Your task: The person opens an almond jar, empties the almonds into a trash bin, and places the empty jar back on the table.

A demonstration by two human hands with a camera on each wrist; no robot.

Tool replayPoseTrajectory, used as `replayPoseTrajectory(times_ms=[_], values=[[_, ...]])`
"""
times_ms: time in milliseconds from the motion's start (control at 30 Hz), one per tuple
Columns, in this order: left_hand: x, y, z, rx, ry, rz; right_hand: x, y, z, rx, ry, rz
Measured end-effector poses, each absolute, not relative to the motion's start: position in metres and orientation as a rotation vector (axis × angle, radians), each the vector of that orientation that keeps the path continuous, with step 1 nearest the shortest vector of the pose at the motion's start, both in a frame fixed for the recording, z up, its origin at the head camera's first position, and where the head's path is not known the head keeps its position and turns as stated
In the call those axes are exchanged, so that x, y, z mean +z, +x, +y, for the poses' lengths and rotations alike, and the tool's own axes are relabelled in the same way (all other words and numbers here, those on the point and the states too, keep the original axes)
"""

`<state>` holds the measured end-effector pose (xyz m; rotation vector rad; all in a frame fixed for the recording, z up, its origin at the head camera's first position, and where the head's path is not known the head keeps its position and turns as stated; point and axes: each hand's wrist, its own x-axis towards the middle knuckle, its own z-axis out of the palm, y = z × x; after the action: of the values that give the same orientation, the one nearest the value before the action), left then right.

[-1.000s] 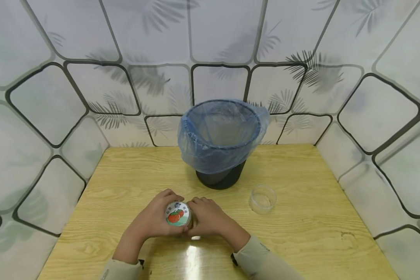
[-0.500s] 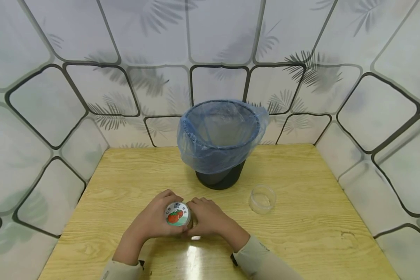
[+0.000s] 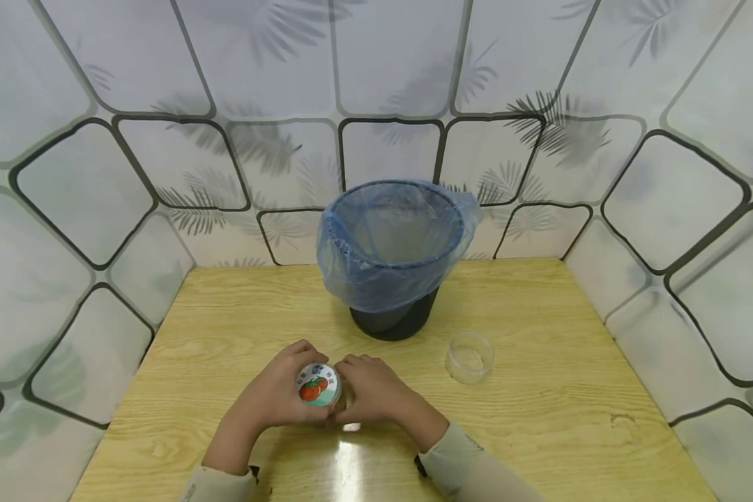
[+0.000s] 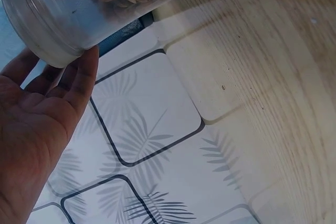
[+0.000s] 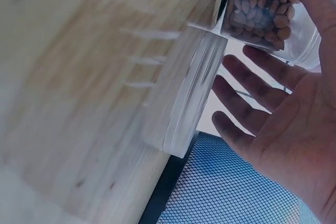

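A clear jar of almonds (image 5: 260,11) stands on the table between my two hands. Its round lid (image 3: 318,384) has a white and green top with red tomatoes drawn on it. My left hand (image 3: 282,390) grips around the lid from the left; in the left wrist view its fingers (image 4: 79,80) touch the rim at the jar's top. From the other side my right hand (image 3: 376,390) holds the jar's body, thumb on the near side and fingers at the back. Most of the jar's body is hidden by the hands in the head view.
A clear, shallow round container (image 3: 470,358) sits on the wooden table (image 3: 539,432) to the right of my right hand. Behind the hands stands a black mesh bin (image 3: 395,322) lined with a blue plastic bag (image 3: 376,286). Patterned walls (image 3: 276,160) enclose the back and both sides.
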<state>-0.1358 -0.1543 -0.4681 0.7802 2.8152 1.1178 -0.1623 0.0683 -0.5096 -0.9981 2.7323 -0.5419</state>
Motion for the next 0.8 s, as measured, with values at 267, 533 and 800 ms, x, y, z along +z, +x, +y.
replayPoseTrajectory(times_ms=[267,533,800], values=[[-0.467,-0.136,-0.152,1.146,0.808,2.83,-0.507,-0.163,0.071,-0.618,-1.017,2.722],[-0.464,-0.139,-0.152,1.154,0.835,2.895,-0.507,-0.165,0.075,-0.774,-1.021,2.685],[-0.465,-0.143,-0.147,1.255,0.894,2.86,-0.504,-0.167,0.079,-1.077,-1.013,2.549]])
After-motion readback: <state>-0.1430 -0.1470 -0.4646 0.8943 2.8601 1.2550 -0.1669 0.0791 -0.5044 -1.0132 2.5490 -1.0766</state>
